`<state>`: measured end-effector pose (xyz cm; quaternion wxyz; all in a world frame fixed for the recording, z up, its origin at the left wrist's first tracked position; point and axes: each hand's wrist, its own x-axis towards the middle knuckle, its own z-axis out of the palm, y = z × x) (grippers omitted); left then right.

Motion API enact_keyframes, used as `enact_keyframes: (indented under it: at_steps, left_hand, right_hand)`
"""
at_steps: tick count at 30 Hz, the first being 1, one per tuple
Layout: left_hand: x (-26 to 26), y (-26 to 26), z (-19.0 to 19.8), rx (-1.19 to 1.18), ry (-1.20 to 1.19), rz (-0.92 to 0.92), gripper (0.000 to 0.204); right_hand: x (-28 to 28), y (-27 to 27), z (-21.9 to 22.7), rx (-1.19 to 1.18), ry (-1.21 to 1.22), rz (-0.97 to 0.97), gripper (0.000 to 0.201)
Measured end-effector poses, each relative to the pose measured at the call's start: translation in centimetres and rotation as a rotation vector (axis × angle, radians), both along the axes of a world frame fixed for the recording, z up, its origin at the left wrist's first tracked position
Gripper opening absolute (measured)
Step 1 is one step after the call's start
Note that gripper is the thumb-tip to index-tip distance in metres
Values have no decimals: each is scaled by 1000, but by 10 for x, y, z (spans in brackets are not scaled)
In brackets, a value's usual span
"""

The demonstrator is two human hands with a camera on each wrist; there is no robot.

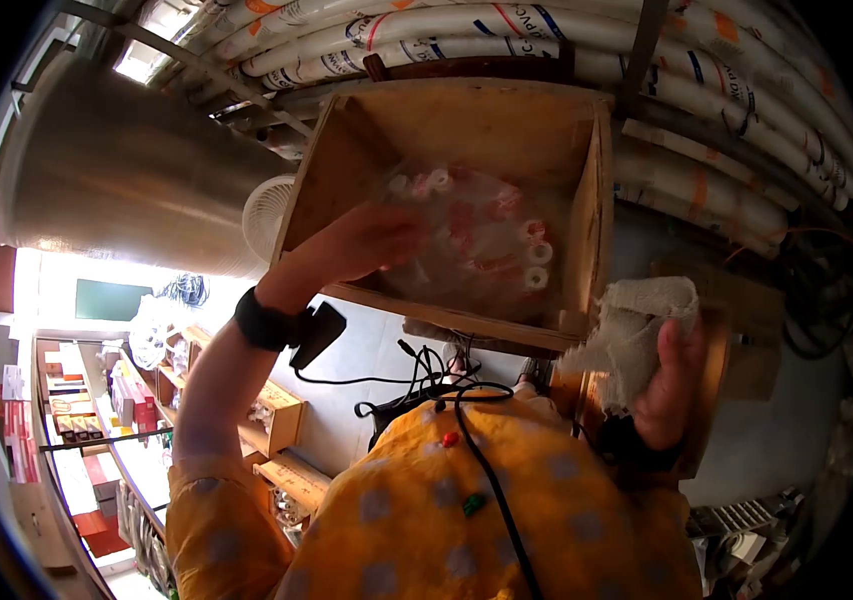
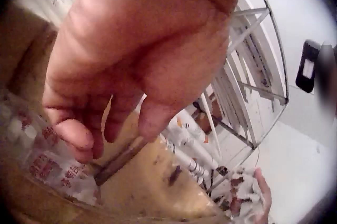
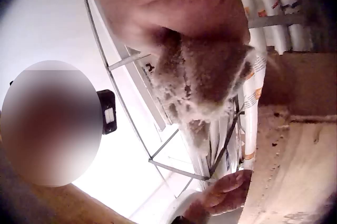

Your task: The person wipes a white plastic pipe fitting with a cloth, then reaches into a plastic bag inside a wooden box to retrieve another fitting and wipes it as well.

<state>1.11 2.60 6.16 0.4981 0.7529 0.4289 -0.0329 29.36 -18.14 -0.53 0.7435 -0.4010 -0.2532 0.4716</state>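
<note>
Gripping a crumpled, off-white, fuzzy cloth (image 1: 631, 342), the right hand (image 1: 671, 385) is beside the wooden box (image 1: 486, 120) — its side wall stands between both hands. The left hand (image 1: 366, 243), loosely bent, holds nothing over red-printed clear plastic (image 1: 476, 235) inside — white pipes (image 1: 376, 32) lie behind.

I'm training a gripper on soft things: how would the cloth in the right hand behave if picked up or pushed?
The cloth will probably be floppy, since it bunches and droops from the right hand. It's likely light, judging by its loose folds. Pushed, it would probably crumple rather than roll, as it has no firm, round shape.
</note>
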Motion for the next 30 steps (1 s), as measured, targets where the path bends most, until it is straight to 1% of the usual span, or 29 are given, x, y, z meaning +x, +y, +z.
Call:
enact_keyframes:
  at_steps: [3, 6, 8, 10, 13, 14, 15, 16, 17, 18, 20, 21, 22, 23, 25, 26, 28, 29, 30]
  left_hand:
    - [8, 12, -38, -76, -123, -74, 26]
    - [31, 19, -54, 258, 145, -508, 26]
    - [35, 25, -73, 275, 7, -639, 25]
    - [34, 34, -107, 230, 4, -766, 27]
    - [30, 68, -206, 77, 194, -956, 32]
    - [31, 78, -231, 29, 257, -1021, 34]
    - [34, 83, -234, 76, 252, -1136, 36]
    - [41, 86, -224, 125, 238, -1248, 37]
    - [44, 92, -213, 269, 149, -1408, 39]
    - [51, 94, -189, 417, 53, -1566, 41]
    - [63, 74, -137, -267, 333, -708, 44]
    - [65, 68, -124, -568, 447, -244, 45]
    - [58, 76, -147, -331, 263, -631, 42]
    - [44, 89, -187, -79, 61, -1000, 38]
    - [41, 95, -203, 275, -125, -1374, 29]
    - [40, 96, -212, 361, -92, -1399, 23]
    - [49, 88, -197, 157, 103, -1116, 14]
    - [63, 75, -168, -120, 250, -794, 12]
    - [72, 68, -151, -385, 385, -457, 11]
  right_hand:
    - [-15, 9, 4, 54, -84, -61, 52]
    - [-31, 24, 8, 98, -141, -109, 50]
    - [-38, 29, 5, 97, -157, -142, 48]
    - [-43, 28, -1, 78, -176, -172, 47]
    - [-46, 29, -6, 92, -202, -211, 46]
    - [-47, 29, -7, 100, -197, -221, 47]
    - [-48, 29, -7, 110, -193, -230, 47]
    - [-49, 29, -8, 119, -187, -238, 48]
    - [-51, 30, -7, 100, -201, -272, 48]
    - [-54, 29, -7, 80, -214, -308, 49]
    - [-56, 28, -7, 74, -228, -344, 49]
    - [-57, 28, -7, 88, -229, -343, 48]
    - [-58, 27, -7, 103, -231, -344, 48]
    - [-57, 27, -8, 126, -235, -316, 49]
    - [-56, 27, -7, 173, -248, -255, 50]
    - [-55, 27, -7, 169, -245, -256, 50]
    - [-55, 27, -7, 163, -240, -256, 50]
    - [-55, 27, -6, 148, -242, -266, 50]
    - [-56, 26, -6, 132, -243, -277, 51]
